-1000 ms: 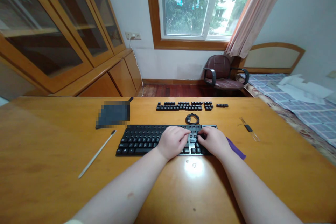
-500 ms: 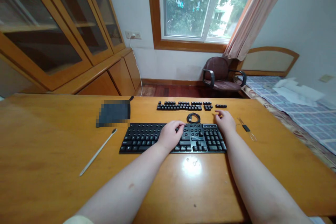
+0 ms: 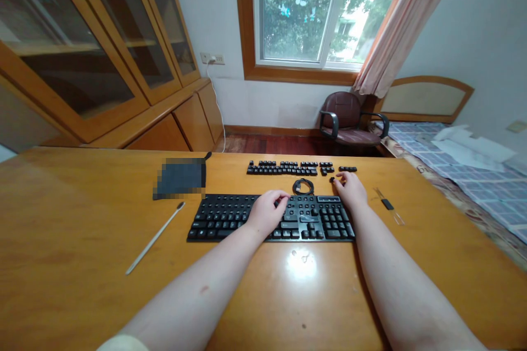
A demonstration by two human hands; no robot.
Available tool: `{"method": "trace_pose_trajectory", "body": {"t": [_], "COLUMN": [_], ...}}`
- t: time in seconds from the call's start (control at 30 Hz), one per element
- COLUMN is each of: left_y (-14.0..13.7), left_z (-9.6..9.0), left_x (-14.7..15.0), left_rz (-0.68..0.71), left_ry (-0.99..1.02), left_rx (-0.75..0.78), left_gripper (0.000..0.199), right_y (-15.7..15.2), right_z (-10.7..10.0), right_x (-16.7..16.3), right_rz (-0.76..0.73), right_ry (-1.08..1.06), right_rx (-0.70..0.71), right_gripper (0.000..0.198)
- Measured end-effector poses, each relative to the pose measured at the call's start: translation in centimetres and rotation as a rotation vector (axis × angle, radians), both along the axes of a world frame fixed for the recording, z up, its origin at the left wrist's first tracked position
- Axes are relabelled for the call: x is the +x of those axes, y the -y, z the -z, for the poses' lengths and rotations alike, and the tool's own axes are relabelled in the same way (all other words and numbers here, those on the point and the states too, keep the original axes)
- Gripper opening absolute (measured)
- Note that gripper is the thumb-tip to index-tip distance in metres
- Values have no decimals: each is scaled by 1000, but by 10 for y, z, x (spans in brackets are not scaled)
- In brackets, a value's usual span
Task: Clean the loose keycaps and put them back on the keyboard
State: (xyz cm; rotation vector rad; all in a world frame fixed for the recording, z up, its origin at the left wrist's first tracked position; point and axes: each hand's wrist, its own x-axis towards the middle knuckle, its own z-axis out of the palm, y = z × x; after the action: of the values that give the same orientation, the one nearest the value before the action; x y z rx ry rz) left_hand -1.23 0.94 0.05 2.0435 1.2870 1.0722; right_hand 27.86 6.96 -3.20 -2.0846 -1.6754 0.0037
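Note:
A black keyboard (image 3: 224, 218) lies across the wooden desk, several of its upper key positions bare of caps. My left hand (image 3: 267, 211) rests on its middle, fingers curled and drawn together at the back edge; what is under the fingertips is hidden. Just beyond the keyboard's right end, my right hand (image 3: 351, 189) pinches a small black keycap (image 3: 331, 179) low over the desk. Rows of loose black keycaps (image 3: 282, 170) lie behind the keyboard, with a separate short row (image 3: 348, 169) near my right fingers. The coiled cable (image 3: 303, 186) sits between keyboard and caps.
A wire keycap puller (image 3: 387, 204) lies right of my right hand. To the left are a thin white stick with a dark tip (image 3: 154, 238) and a dark pouch (image 3: 183, 177), partly pixelated. A chair (image 3: 349, 118) stands beyond the desk.
My right fingers have drawn a keycap out of the small group at the back right, toward the keyboard. My left hand stays in place. The view has shifted slightly.

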Motion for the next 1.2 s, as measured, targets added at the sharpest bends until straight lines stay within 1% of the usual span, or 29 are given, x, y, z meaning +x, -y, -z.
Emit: {"method": "trace_pose_trajectory", "body": {"t": [0.03,0.1,0.17,0.23,0.3,0.37,0.4,0.47,0.57,0.6,0.63,0.67,0.73,0.87,0.93,1.0,1.1,1.2], "left_y": [0,0,0,0,0,0,0,1,3,4,4,3,2,1,1,0,0,1], "left_z": [0,-1,-1,0,1,2,2,1,-1,-2,-2,-2,-1,1,2,1,-1,-2], "left_x": [0,0,0,-1,-1,-1,-1,0,1,1,1,1,1,0,0,0,0,0], "left_rz": [2,4,7,11,14,15,18,36,107,133,148,149,125,85,70,47,-3,-33], "left_ry": [1,4,6,6,6,6,9,24,60,70,76,81,87,80,81,103,140,150], "left_rx": [2,5,5,3,1,-1,0,16,85,113,137,152,154,106,88,68,30,5], "left_gripper": [18,17,18,18,17,17,17,19,34,37,37,35,30,24,21,19,15,13], "right_y": [0,1,1,1,4,11,16,28,46,51,55,57,58,54,54,54,56,55], "right_z": [0,0,-1,-3,-7,-17,-23,-35,-45,-45,-43,-40,-33,-23,-22,-23,-24,-22], "right_x": [-1,-2,-1,0,1,-5,-12,-36,-88,-106,-121,-132,-145,-141,-136,-133,-132,-132], "right_rz": [2,-37,-91,-104,-75,-77,-114,-258,-477,-560,-614,-637,-657,-629,-633,-658,-708,-663], "right_ry": [5,24,40,27,-13,-46,-48,-76,-280,-367,-451,-519,-623,-841,-865,-843,-799,-752], "right_rx": [10,-14,-66,-88,-18,132,218,301,249,225,210,203,168,111,90,95,160,282], "right_gripper": [34,34,30,27,27,29,30,32,28,24,19,16,15,21,22,20,19,22]}}
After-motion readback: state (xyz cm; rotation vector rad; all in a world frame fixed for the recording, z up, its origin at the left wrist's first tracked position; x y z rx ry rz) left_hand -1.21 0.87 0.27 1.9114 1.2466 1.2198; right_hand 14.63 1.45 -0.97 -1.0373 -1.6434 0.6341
